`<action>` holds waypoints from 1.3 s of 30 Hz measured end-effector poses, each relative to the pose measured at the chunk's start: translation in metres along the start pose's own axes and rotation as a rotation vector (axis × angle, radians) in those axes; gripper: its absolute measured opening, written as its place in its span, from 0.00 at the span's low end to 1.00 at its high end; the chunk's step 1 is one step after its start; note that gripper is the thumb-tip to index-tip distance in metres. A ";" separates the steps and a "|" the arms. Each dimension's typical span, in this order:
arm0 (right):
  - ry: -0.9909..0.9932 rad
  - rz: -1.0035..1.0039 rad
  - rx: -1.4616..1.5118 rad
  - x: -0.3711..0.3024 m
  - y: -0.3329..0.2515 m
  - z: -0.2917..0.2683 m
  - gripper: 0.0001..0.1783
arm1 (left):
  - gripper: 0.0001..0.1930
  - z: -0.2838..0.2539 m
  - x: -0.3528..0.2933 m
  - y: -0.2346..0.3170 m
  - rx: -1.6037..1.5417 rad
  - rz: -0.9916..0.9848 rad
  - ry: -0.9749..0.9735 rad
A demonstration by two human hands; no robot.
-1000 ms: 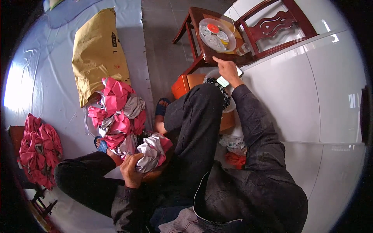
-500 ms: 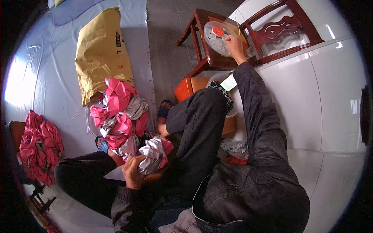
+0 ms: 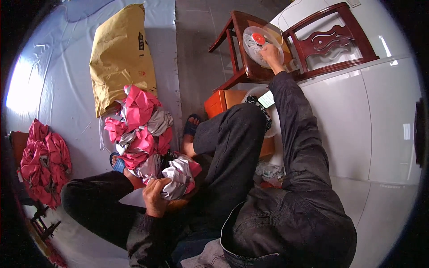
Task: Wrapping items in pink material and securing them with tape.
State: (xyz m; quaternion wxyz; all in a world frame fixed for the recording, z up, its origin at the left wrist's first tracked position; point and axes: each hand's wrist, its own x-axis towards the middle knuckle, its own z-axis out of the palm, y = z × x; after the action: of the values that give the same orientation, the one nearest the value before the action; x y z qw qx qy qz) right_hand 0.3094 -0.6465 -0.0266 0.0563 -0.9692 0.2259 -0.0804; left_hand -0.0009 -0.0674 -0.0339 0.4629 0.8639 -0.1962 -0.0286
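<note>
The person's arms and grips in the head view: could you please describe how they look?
Both arms wear long, loose, creased sleeves in dark grey to black, the left sleeve and right sleeve alike, with no marking that stands out. Each grip, left hand and right hand, is bare, with no glove; any ring is too small to tell.

The right grip (image 3: 271, 54) has moved from beside the phone (image 3: 266, 99) to the round tray (image 3: 273, 35).
</note>
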 end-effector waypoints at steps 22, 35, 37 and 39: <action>0.131 -0.075 0.007 0.000 0.033 -0.009 0.11 | 0.16 0.001 0.008 0.009 -0.044 0.035 0.009; 0.208 -0.156 -0.064 -0.005 0.036 -0.014 0.11 | 0.15 0.002 0.009 0.009 -0.062 0.039 0.001; 0.234 -0.176 -0.064 -0.006 0.035 -0.013 0.11 | 0.15 0.002 0.010 0.010 -0.066 0.040 0.018; 0.302 -0.217 -0.054 -0.007 0.034 -0.012 0.11 | 0.15 0.002 0.010 0.011 -0.065 0.039 0.013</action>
State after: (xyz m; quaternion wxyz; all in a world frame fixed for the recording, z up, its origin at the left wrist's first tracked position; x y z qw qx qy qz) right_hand 0.2864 -0.6744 -0.0204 -0.0132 -0.9660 0.1280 -0.2243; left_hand 0.0045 -0.0784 -0.0245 0.4925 0.8446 -0.2089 -0.0205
